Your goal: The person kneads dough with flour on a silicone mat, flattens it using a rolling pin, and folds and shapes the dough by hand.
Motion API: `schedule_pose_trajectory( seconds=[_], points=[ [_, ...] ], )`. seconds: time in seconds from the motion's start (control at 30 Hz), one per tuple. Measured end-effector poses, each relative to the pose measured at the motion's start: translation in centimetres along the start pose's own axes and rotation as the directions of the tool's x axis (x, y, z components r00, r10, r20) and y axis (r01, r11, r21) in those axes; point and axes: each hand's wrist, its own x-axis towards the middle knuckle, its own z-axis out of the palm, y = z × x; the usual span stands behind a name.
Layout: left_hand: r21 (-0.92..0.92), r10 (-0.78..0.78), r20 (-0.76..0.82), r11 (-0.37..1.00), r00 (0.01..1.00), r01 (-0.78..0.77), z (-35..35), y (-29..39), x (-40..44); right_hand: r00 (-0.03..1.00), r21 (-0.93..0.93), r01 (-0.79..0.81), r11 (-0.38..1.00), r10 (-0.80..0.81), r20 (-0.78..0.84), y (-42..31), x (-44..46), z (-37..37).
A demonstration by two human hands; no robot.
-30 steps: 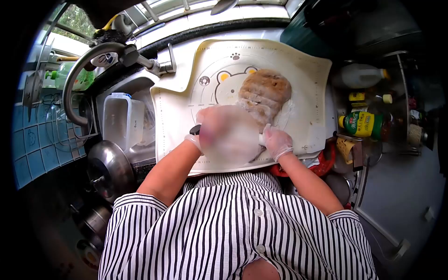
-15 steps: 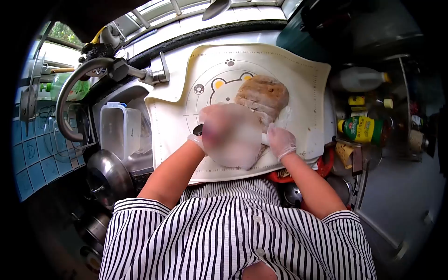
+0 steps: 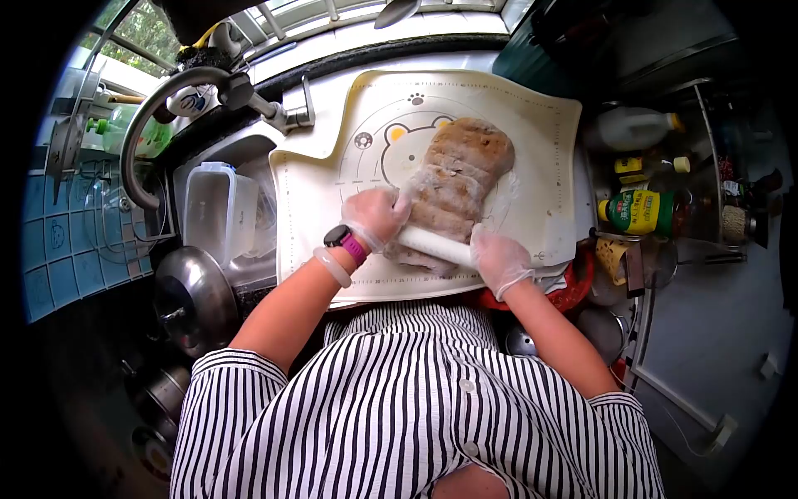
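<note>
1. The dough, brown, floury and ridged crosswise, lay on the pale printed mat, which covered much of the table in front of the person. Its long axis ran away from the body, leaning toward the right at the far end.

2. The rolling pin lay across that axis, over the dough's near part, sloping so that its right end sat a little closer to the body than its left. Most of the dough stretched beyond the pin; a short, uneven flap showed on the body side.

3. The left hand was at the dough's left edge and the right hand at its lower right edge. Both were close to it, and neither was plainly nearer.

4. The left grip was closed around the pin's left end, knuckles up, with the fingers bunched against the dough's side. The end of the pin was hidden inside the hand.

5. The right grip was also closed, wrapped over the pin's right end, so little could be told of the fingers underneath. Both hands wore clear, thin gloves, and a watch with a purple strap was on the left wrist.

6. Off to the left, well apart from the dough, a clear plastic container stood in the sink near the curved faucet.
</note>
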Motion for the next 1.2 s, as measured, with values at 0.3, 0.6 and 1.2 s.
schedule_pose_trajectory(
  seconds=[0.3,0.6,1.2],
  points=[
    [-0.007,0.157,-0.358,0.985,0.92,-0.171,5.3,-4.3,-2.0,0.963,-0.047,0.117,0.992,-0.125,-0.24,0.7,1.7,7.9],
    [-0.022,0.088,-0.233,0.995,0.969,-0.095,2.5,-2.7,-2.2,0.986,-0.042,0.071,0.997,-0.076,-0.15,-0.3,-1.0,4.3],
    [-0.022,0.22,-0.33,0.971,0.918,-0.24,3.7,-2.3,1.7,0.913,0.039,0.173,0.984,-0.146,-0.38,2.6,4.2,7.1]
  ],
)
